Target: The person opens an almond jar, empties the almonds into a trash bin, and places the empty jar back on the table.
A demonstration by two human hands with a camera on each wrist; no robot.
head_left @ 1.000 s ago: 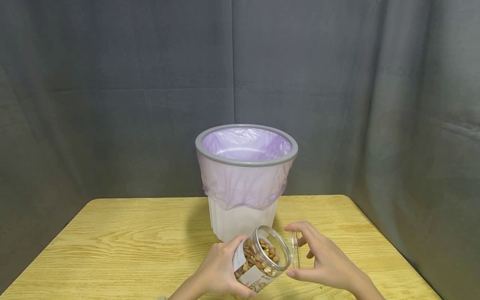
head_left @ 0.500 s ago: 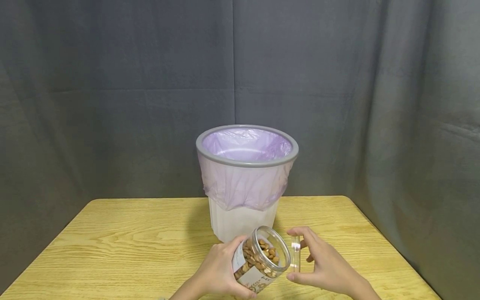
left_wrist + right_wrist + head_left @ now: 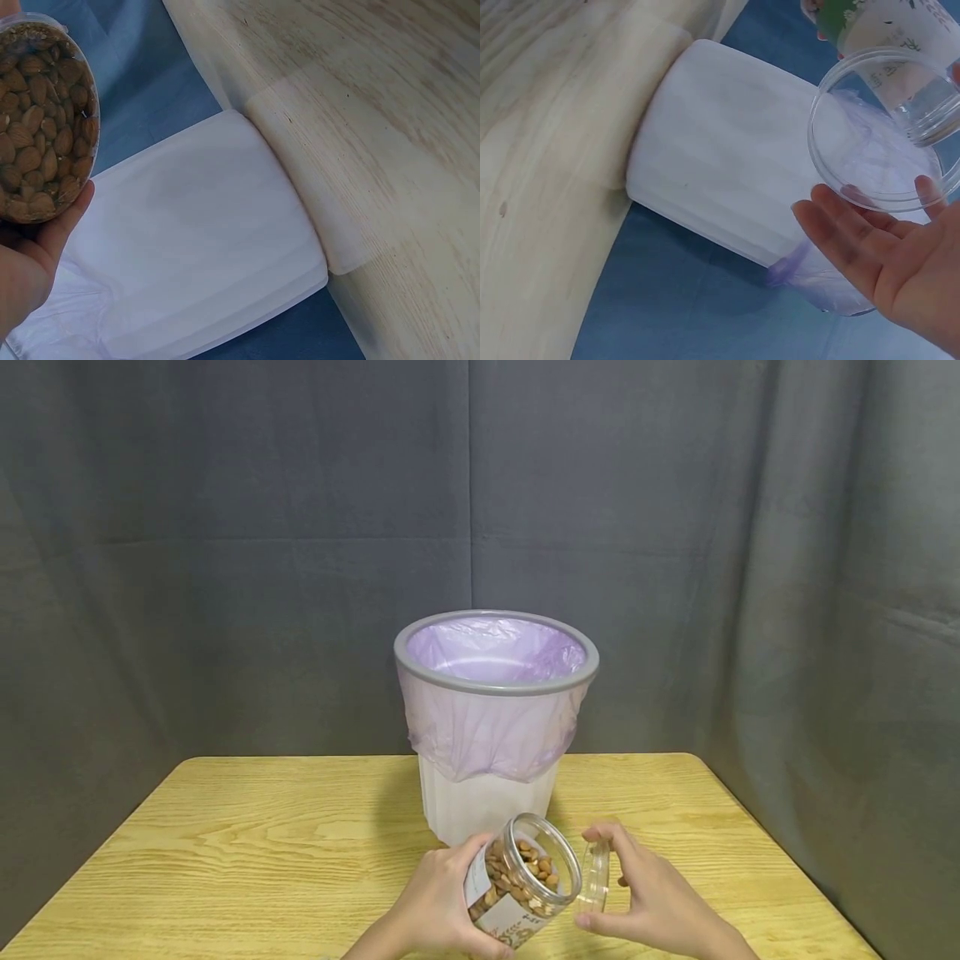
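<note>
Table [image 3: 262,843] edge cutting both wrists

A light yellow wooden table with visible grain and rounded corners [image 3: 247,843] carries the scene. Directly on it, toward the far middle, stands a white plastic waste bin with a grey rim and a lilac bag liner [image 3: 480,806].

**Open almond jar and its lid, held apart**

The clear round plastic jar of brown almonds [image 3: 521,881], with a white printed label on its side, lies tilted with its open mouth up and toward the right, its body wrapped by the left fingers [image 3: 457,852]. The clear, shallow round plastic lid [image 3: 596,877] is off, standing nearly on edge just beside the jar's mouth, pinched between the right fingers [image 3: 603,835] above and the thumb below.
</note>
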